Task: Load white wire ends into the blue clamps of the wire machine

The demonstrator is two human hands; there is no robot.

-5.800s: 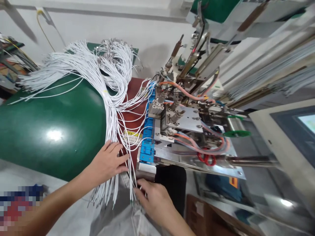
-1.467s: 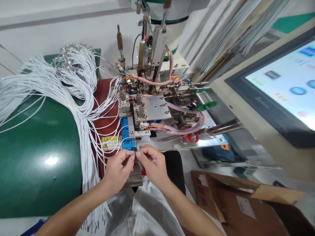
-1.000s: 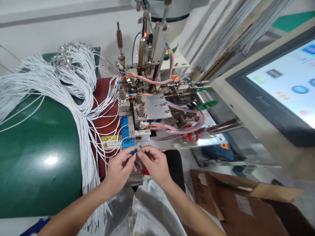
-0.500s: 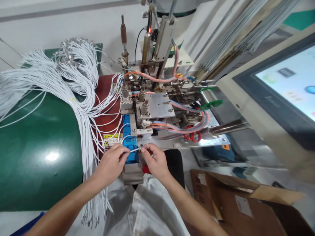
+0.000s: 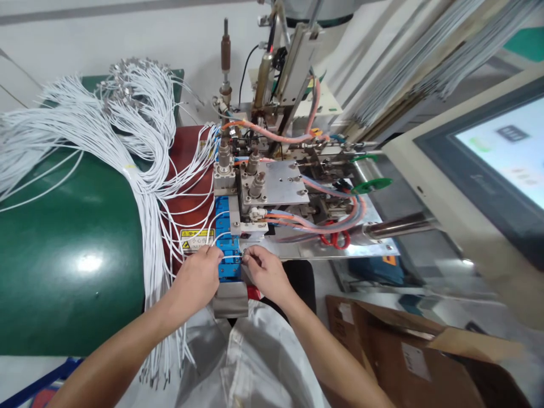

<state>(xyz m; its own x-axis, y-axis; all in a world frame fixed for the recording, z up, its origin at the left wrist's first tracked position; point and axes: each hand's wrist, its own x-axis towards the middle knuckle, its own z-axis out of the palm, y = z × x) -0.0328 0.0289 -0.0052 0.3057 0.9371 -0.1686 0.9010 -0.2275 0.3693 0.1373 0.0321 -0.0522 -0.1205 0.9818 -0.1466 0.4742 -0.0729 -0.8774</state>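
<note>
A short stretch of white wire [image 5: 232,257] runs level between my two hands, over the row of blue fixtures [image 5: 228,271] at the machine's front. My left hand [image 5: 200,275] is closed on the wire at the left edge of the fixtures. At their right edge, my right hand [image 5: 264,271] pinches the wire's end between thumb and fingers; the tip is largely hidden. Other white wires cross the fixtures farther back and lead left to a large bundle of white wires [image 5: 148,226].
The machine's metal plate [image 5: 280,184], cylinders and orange tubes stand beyond my hands. A green surface [image 5: 63,266] lies at left, with a yellow warning label [image 5: 198,240] beside the fixtures. At right are a screen [image 5: 505,136], red-handled scissors [image 5: 335,238] and a cardboard box [image 5: 395,351].
The wire between my hands has come level and lies closer along the blue fixture. My left hand has turned slightly, its fingers more tucked in. The whole view has shifted a little.
</note>
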